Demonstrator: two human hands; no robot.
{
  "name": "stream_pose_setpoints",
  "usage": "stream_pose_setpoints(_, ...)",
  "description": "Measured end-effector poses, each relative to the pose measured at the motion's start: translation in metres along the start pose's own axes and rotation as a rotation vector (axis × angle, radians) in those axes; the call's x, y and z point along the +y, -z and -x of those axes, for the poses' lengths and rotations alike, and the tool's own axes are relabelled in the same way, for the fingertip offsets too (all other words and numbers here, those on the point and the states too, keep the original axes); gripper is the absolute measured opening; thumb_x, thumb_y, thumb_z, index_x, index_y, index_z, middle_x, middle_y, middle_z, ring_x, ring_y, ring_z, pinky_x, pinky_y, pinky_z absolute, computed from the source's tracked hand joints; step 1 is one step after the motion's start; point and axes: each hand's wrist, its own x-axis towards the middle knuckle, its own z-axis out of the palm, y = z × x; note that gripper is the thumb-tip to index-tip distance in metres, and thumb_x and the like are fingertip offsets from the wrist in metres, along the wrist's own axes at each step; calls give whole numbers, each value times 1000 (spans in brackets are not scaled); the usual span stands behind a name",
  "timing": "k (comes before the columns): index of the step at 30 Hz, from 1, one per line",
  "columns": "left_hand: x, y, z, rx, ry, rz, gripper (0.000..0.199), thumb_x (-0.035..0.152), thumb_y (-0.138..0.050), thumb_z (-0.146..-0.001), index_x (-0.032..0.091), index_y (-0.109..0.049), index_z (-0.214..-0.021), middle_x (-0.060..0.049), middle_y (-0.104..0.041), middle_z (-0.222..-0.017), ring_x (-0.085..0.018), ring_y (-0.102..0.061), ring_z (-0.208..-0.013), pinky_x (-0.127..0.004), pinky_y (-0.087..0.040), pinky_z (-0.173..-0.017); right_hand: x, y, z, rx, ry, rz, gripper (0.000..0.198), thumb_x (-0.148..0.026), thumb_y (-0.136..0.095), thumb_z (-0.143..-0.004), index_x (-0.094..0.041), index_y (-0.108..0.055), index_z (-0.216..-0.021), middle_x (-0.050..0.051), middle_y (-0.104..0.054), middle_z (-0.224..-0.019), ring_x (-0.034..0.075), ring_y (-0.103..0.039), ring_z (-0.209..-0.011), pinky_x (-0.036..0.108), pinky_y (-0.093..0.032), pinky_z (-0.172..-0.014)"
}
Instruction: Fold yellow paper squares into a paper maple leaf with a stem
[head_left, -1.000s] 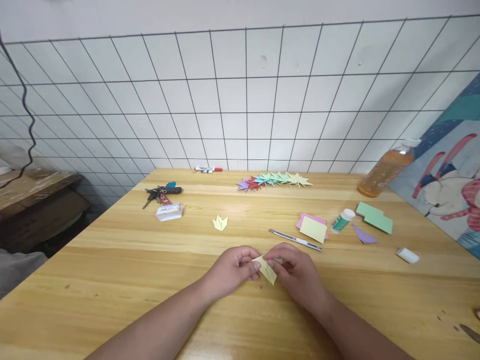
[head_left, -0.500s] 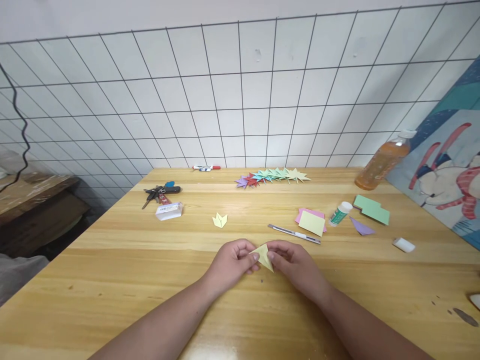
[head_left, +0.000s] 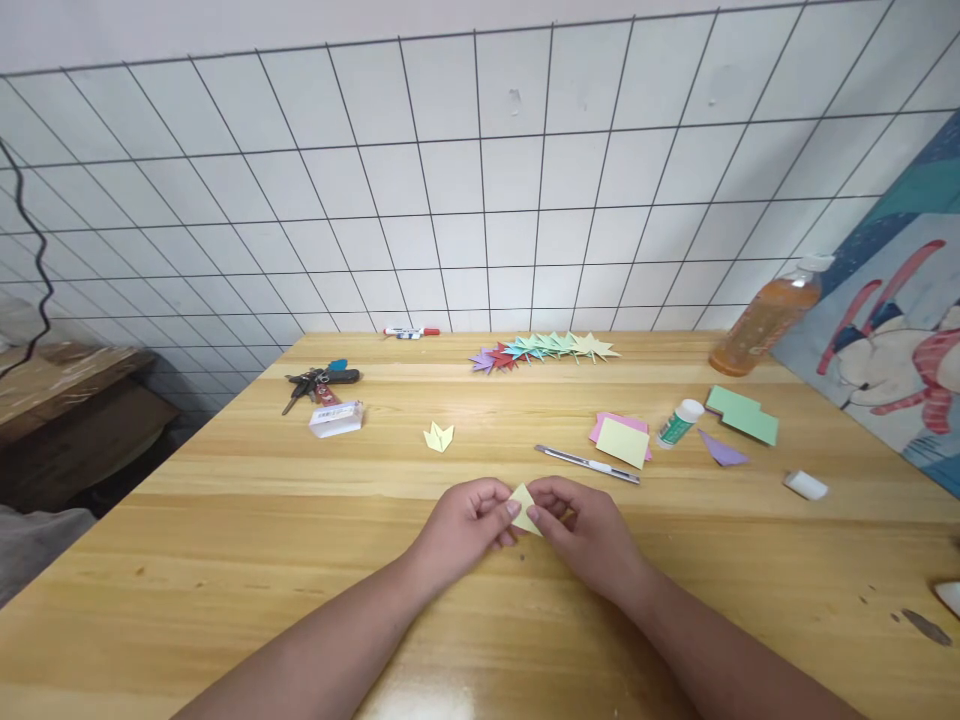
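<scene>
Between my two hands is a small folded piece of yellow paper (head_left: 524, 506), held just above the table near its middle. My left hand (head_left: 472, 520) pinches its left side, thumb on top. From the right, my right hand (head_left: 581, 525) grips the other edge between thumb and fingers. The curled fingers hide part of the paper's edges. A little beyond my left hand lies a finished-looking yellow folded paper piece (head_left: 439, 437) with pointed tips. A pen-like silver and white tool (head_left: 588, 464) rests just past my right hand.
Pink and yellow paper sheets (head_left: 622, 442), a glue stick (head_left: 680, 423), green paper (head_left: 742, 415), a purple folded paper (head_left: 723, 448) and an eraser (head_left: 806, 486) lie right. A row of colourful folded paper (head_left: 547, 350), a marker (head_left: 412, 332) and a bottle (head_left: 765, 320) stand behind; keys (head_left: 322, 382) and a small box (head_left: 336, 419) lie left.
The yellow paper has gone from a triangular outline to a smaller diamond-like shape between my fingers. My right thumb has shifted slightly left. Both hands keep their hold.
</scene>
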Motion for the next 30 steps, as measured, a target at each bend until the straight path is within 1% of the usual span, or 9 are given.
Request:
stream_pose_setpoints(2,1,1,-1,37,6,50,31,44,-61,-75,13,-59,-78,-4,-65,-64,-11,-58,-53,-20,-42,-51,-1,1,1,-7,-25,26,16,-29,-52,-80,-20,-64,-76,-1,-61,-64,11,-51,-57,21,-39,-51)
stream_pose_setpoints(4,2,2,-2,49,9,88,31,44,-62,-75,13,-58,-78,-5,-67,-66,-11,-59,-55,-20,-43,-51,0,1,1,1,-59,40,21,-32,-53,-79,-18,-60,-65,-3,-55,-57,10,-46,-53,21,-35,-49)
stream_pose_setpoints(6,1,2,-3,58,9,103,31,43,-64,-73,13,-58,-78,-4,-66,-66,-12,-60,-57,-20,-43,-51,2,2,1,-2,-73,22,24,-32,-54,-78,-18,-56,-60,-4,-51,-54,10,-43,-50,20,-33,-48)
stream_pose_setpoints(11,1,2,-3,88,32,115,33,43,-69,-68,13,-58,-76,-2,-64,-58,-12,-60,-52,-20,-42,-49,4,3,1,-57,-88,-46,24,-31,-55,-78,-17,-54,-59,-5,-49,-52,8,-41,-49,20,-32,-47)
stream_pose_setpoints(13,2,3,-3,85,37,115,33,43,-69,-67,13,-59,-75,-2,-63,-57,-12,-59,-52,-20,-43,-50,2,3,0,-58,-90,-70,19,-30,-55,-78,-17,-57,-64,-4,-51,-56,9,-44,-51,20,-35,-49)
stream_pose_setpoints(17,2,2,-1,14,29,77,33,45,-69,-68,13,-60,-73,-2,-64,-60,-13,-62,-56,-20,-43,-53,0,1,0,-6,-48,-81,10,-28,-55,-78,-19,-60,-77,-1,-58,-68,12,-54,-63,21,-43,-56)
stream_pose_setpoints(22,0,-1,1,-63,17,13,33,46,-66,-70,13,-62,-73,-1,-62,-60,-13,-60,-58,-22,-44,-59,3,-3,-1,65,4,-37,8,-26,-57,-77,-19,-60,-74,1,-60,-71,13,-56,-67,21,-45,-56)
stream_pose_setpoints(26,2,0,1,-92,3,-22,31,44,-62,-74,12,-65,-73,-2,-63,-59,-11,-57,-55,-20,-41,-55,5,-3,-1,59,52,-52,7,-22,-56,-78,-20,-62,-80,1,-61,-75,14,-58,-70,22,-47,-60)
stream_pose_setpoints(30,3,3,1,-92,34,18,30,43,-65,-71,13,-66,-71,-2,-64,-59,-11,-57,-54,-20,-40,-53,5,-1,0,27,157,5,12,-17,-53,-79,-21,-64,-77,2,-63,-78,13,-58,-71,24,-47,-65)
